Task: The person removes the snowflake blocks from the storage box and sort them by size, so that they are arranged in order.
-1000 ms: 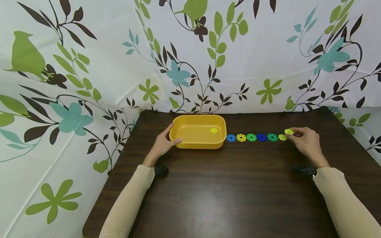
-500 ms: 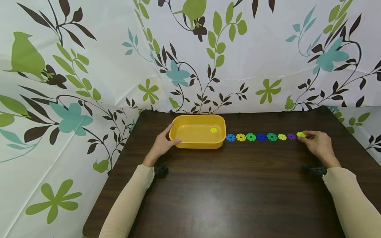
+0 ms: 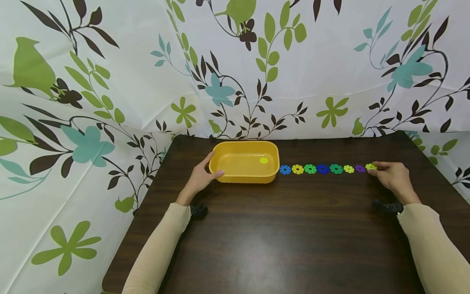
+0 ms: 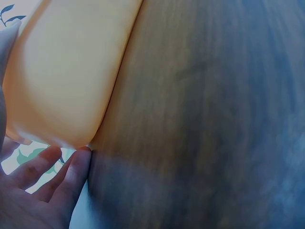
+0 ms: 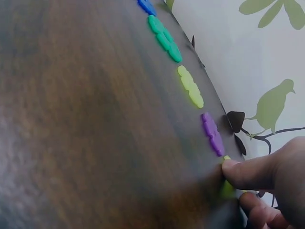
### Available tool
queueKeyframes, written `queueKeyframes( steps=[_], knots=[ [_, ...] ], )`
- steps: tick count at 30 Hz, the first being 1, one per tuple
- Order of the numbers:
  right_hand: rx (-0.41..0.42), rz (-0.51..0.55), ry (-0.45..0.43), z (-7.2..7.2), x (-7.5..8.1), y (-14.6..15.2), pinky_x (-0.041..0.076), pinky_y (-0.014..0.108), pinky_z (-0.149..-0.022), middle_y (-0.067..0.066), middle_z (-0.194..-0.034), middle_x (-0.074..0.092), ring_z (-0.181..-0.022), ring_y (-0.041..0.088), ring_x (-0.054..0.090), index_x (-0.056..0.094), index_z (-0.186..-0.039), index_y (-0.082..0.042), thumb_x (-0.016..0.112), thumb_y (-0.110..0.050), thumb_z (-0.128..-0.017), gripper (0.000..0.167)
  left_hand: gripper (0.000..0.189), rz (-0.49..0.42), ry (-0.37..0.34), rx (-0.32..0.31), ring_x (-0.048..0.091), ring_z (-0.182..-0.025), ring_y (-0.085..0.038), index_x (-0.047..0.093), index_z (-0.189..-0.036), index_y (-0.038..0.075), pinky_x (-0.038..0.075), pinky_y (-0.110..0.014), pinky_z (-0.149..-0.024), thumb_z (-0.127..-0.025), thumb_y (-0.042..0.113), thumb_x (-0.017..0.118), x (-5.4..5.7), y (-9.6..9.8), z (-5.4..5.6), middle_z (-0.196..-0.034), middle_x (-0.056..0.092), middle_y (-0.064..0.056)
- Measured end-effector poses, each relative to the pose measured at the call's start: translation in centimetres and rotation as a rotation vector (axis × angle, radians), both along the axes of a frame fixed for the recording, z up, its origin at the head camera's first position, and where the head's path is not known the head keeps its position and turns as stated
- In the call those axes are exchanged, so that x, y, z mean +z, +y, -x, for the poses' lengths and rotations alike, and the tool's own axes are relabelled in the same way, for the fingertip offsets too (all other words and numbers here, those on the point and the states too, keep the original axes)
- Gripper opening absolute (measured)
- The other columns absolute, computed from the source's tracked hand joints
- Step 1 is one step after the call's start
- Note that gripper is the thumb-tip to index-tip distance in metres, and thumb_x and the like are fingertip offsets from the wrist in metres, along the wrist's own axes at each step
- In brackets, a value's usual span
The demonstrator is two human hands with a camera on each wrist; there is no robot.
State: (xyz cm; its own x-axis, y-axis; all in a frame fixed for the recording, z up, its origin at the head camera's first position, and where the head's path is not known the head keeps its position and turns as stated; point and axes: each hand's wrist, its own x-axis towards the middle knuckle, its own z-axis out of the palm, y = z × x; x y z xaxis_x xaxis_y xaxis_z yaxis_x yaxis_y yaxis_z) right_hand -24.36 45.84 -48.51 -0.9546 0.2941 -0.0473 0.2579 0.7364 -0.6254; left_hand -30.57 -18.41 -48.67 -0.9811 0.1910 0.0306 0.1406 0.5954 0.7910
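My left hand (image 3: pixel 200 177) holds the left end of a shallow yellow plastic tub (image 3: pixel 244 179), thumb over its front rim and fingers at the outer side. Inside the tub lies one yellow-green disc (image 3: pixel 264 160). On the right, my right hand (image 3: pixel 394 178) pinches a notched, flower-shaped yellow-green disc (image 3: pixel 371 166) between thumb and fingers, low at the tabletop. That disc ends a row, right beside a purple disc (image 5: pixel 212 134). In the right wrist view the thumb partly covers it.
Leftward from the purple one run a smaller yellow-green disc (image 3: pixel 348 169), then green (image 3: pixel 335 169), dark blue (image 3: pixel 323 169), green, yellow and light blue (image 3: pixel 285 170) discs, reaching the tub. The dark wooden table (image 3: pixel 275 228) meets a leaf-patterned cloth (image 3: pixel 238 81) behind.
My right hand has moved right with its yellow-green disc and lowered it to the row's end, uncovering the purple disc. The left hand and tub stay put.
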Motion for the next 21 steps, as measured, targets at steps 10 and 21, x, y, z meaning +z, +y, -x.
queueKeyframes(
  steps=[10, 21],
  knots=[
    [0.033, -0.013, -0.046, 0.11, 0.65, 0.02, 0.036, 0.080, -0.115, 0.049, -0.159, 0.038, -0.148, 0.069, 0.031, 0.050, -0.154, 0.012, 0.058, -0.031, -0.112, 0.061, 0.101, -0.010, -0.003, 0.004, 0.033, -0.166, -0.042, 0.028, -0.175, 0.031, 0.026, -0.071, -0.133, -0.093, 0.055, 0.083, 0.12, 0.02, 0.05, -0.180, 0.033, -0.013],
    [0.004, -0.085, 0.175, -0.35, 0.40, -0.57, 0.045, 0.047, -0.082, 0.041, -0.134, 0.062, -0.114, 0.053, 0.057, 0.052, -0.154, 0.010, 0.065, -0.026, -0.107, 0.061, 0.101, -0.013, 0.001, 0.006, 0.033, -0.165, -0.042, 0.029, -0.175, 0.031, 0.027, -0.070, -0.133, -0.093, 0.056, 0.083, -0.09, -0.07, 0.17, -0.180, 0.033, -0.013]
  ],
)
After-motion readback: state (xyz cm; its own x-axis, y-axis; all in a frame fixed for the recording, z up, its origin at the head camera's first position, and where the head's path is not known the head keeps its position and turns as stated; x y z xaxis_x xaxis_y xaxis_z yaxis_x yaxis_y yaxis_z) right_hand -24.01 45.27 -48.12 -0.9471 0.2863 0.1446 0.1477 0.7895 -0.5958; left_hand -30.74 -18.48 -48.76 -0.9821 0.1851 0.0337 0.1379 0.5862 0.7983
